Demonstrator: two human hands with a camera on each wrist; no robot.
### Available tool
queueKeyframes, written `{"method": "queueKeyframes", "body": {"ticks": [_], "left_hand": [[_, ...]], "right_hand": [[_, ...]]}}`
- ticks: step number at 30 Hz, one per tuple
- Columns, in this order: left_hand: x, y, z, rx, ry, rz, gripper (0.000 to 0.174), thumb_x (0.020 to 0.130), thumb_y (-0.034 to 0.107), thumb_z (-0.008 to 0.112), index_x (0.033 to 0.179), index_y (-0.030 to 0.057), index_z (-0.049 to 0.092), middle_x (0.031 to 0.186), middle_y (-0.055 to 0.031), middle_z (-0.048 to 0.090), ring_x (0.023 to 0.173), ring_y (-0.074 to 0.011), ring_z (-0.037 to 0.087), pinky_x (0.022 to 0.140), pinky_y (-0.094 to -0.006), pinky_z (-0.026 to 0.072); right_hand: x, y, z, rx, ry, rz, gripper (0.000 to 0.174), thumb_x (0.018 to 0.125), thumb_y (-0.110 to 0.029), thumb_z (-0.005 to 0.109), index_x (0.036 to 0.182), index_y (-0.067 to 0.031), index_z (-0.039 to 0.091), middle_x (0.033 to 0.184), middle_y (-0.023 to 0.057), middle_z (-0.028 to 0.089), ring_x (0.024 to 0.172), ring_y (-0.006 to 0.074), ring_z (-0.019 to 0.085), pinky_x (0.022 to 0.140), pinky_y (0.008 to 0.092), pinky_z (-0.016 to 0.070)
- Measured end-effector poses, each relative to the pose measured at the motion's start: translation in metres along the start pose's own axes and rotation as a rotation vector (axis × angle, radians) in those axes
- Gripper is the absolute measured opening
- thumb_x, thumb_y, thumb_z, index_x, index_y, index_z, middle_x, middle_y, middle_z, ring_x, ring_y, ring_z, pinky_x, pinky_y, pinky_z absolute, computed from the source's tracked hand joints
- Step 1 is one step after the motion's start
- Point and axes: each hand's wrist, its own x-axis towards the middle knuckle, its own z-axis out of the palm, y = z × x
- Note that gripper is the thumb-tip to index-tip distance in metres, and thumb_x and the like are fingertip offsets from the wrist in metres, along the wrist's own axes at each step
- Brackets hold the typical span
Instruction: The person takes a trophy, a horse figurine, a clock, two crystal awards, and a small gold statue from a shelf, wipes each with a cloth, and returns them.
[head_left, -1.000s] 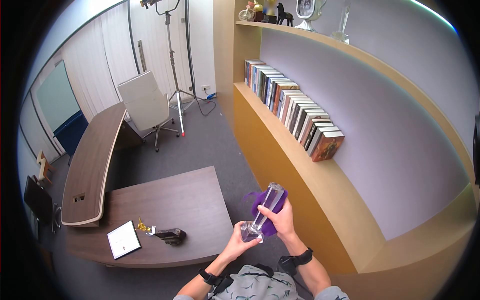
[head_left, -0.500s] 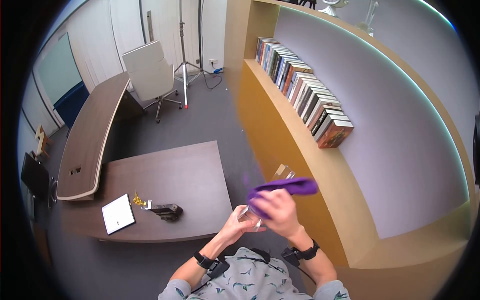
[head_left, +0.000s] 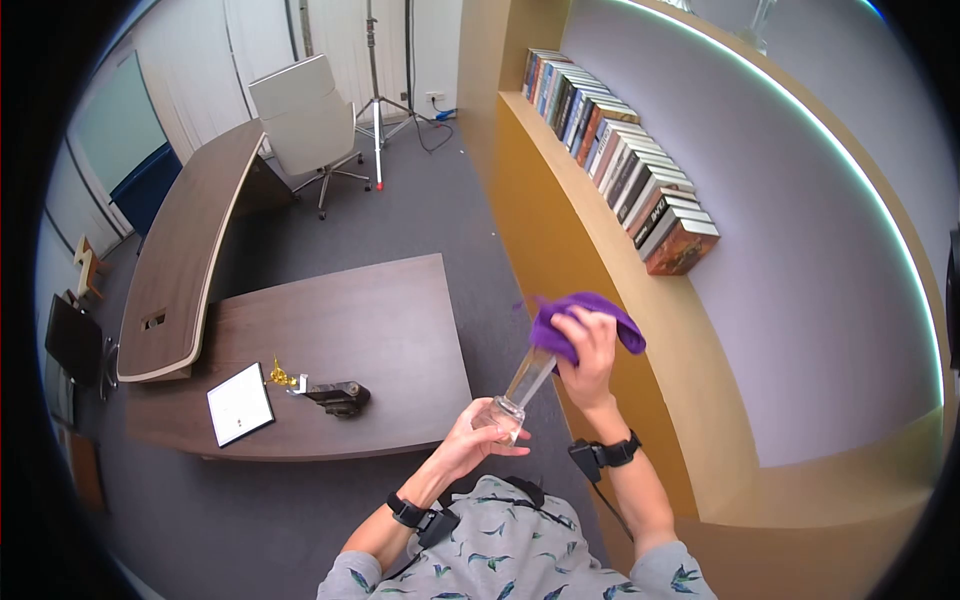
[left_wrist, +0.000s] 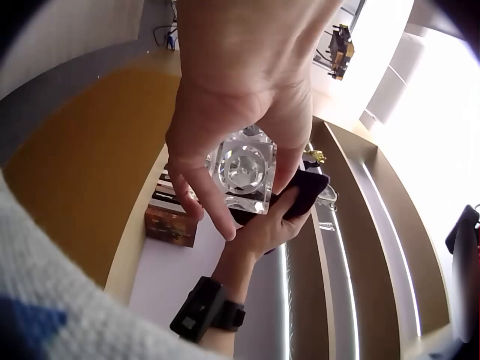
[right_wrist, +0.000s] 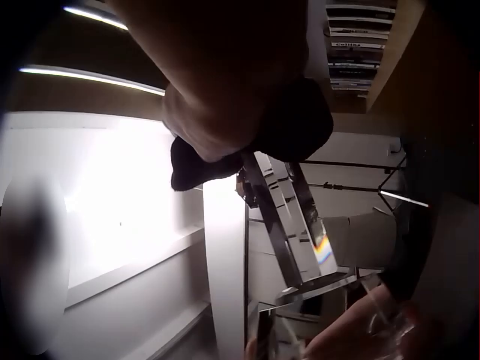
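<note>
A clear crystal trophy (head_left: pixel 530 376) with a square column and a wider base leans up and to the right in the head view. My left hand (head_left: pixel 466 442) grips it by the base, thumb and fingers around the sides; the left wrist view shows the faceted underside of the base (left_wrist: pixel 244 169). Over the column's upper end lies a purple cloth (head_left: pixel 622 326), which my right hand (head_left: pixel 590 358) holds against the crystal with bent fingers. That top end is hidden by cloth and hand. The bare column (right_wrist: pixel 289 217) shows below the cloth in the right wrist view.
A brown desk (head_left: pixel 340 300) stands to the left, bearing a white framed sheet (head_left: pixel 240 404), a small gold figurine (head_left: pixel 280 374) and a dark object (head_left: pixel 340 397). Close on the right runs a shelf (head_left: pixel 690 350) with a row of books (head_left: pixel 620 160). An office chair (head_left: pixel 300 115) is farther back.
My right hand has moved the cloth from beside the column up to its upper end. My left hand keeps hold of the base. The head view has tilted down.
</note>
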Motion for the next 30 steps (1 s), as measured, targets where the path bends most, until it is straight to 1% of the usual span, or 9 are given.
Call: {"method": "queueKeyframes", "body": {"ticks": [2,5,10,14,20,24,26,29,30], "left_hand": [[-0.003,0.001,0.001,0.007,0.004,-0.004,0.055,0.075,0.009,0.069,0.12,0.0019,0.039,0.109,-0.0186,0.054,0.1,-0.0384,0.058,0.084,-0.0577,0.0494],[-0.007,0.008,-0.001,0.001,-0.025,0.004,0.056,0.077,0.008,0.069,0.121,0.0016,0.035,0.11,-0.0185,0.052,0.101,-0.0367,0.058,0.085,-0.056,0.0504],[-0.009,0.014,0.001,0.022,-0.061,0.009,0.056,0.077,0.01,0.07,0.121,0.0015,0.036,0.111,-0.0183,0.052,0.101,-0.0366,0.058,0.083,-0.0553,0.0513],[-0.008,0.018,0.003,0.009,-0.09,-0.003,0.054,0.077,0.015,0.069,0.12,0.0002,0.04,0.108,-0.0183,0.055,0.097,-0.0359,0.06,0.08,-0.0523,0.0533],[-0.004,0.02,-0.001,-0.068,-0.15,-0.003,0.05,0.077,0.021,0.069,0.115,-0.0029,0.046,0.102,-0.0192,0.059,0.092,-0.0354,0.062,0.075,-0.0467,0.0561],[-0.004,0.024,0.001,-0.056,-0.115,0.041,0.053,0.076,0.019,0.069,0.117,-0.0029,0.043,0.102,-0.019,0.058,0.092,-0.0343,0.062,0.076,-0.0464,0.056],[-0.006,0.022,0.001,-0.012,-0.064,0.076,0.054,0.076,0.017,0.069,0.118,-0.0029,0.042,0.102,-0.0185,0.057,0.092,-0.0333,0.062,0.076,-0.046,0.056],[-0.004,0.019,-0.002,0.028,0.016,0.162,0.057,0.077,0.013,0.069,0.121,-0.0032,0.036,0.104,-0.0177,0.056,0.091,-0.0298,0.062,0.078,-0.0461,0.0556],[-0.003,0.019,-0.001,0.136,0.072,0.175,0.06,0.077,0.012,0.069,0.123,-0.0027,0.035,0.106,-0.0167,0.055,0.093,-0.0288,0.061,0.08,-0.0462,0.0549]], "right_hand": [[0.0,-0.002,0.014,0.226,0.185,0.313,0.025,0.08,-0.003,0.059,0.105,-0.0026,0.057,0.104,0.0134,0.057,0.098,0.0289,0.053,0.088,0.0365,0.0408],[-0.008,0.012,0.036,1.113,0.454,0.947,0.026,0.093,-0.018,0.052,0.114,-0.0025,0.05,0.105,0.0055,0.058,0.096,0.0142,0.056,0.086,0.0293,0.0448],[-0.012,0.003,0.032,1.715,0.099,1.403,0.035,0.095,-0.036,0.046,0.111,-0.0069,0.057,0.097,0.0091,0.066,0.081,0.0191,0.066,0.077,0.0335,0.0552],[-0.03,-0.011,0.041,2.035,-0.167,1.432,0.035,0.095,-0.036,0.045,0.113,-0.0086,0.056,0.103,0.0074,0.064,0.089,0.0187,0.064,0.081,0.0355,0.0536],[-0.038,-0.024,0.045,1.898,-0.232,1.376,0.041,0.097,-0.035,0.042,0.122,-0.005,0.05,0.106,0.0081,0.062,0.094,0.018,0.061,0.085,0.0335,0.0505],[-0.038,-0.036,0.04,1.722,-0.21,1.364,0.041,0.097,-0.037,0.04,0.119,-0.0031,0.05,0.105,0.0091,0.062,0.092,0.0178,0.062,0.082,0.0324,0.0513],[-0.039,-0.045,0.035,1.49,-0.079,1.341,0.041,0.097,-0.038,0.04,0.116,-0.0025,0.05,0.104,0.009,0.062,0.09,0.0166,0.063,0.08,0.0313,0.052],[-0.031,-0.053,0.025,1.542,0.071,1.313,0.041,0.097,-0.038,0.04,0.115,-0.0028,0.052,0.102,0.0074,0.063,0.093,0.0158,0.062,0.084,0.0312,0.0496],[-0.033,-0.05,0.025,1.549,0.109,1.283,0.04,0.095,-0.035,0.048,0.117,-0.0024,0.05,0.105,0.0066,0.061,0.095,0.016,0.061,0.086,0.0315,0.0483]]}}
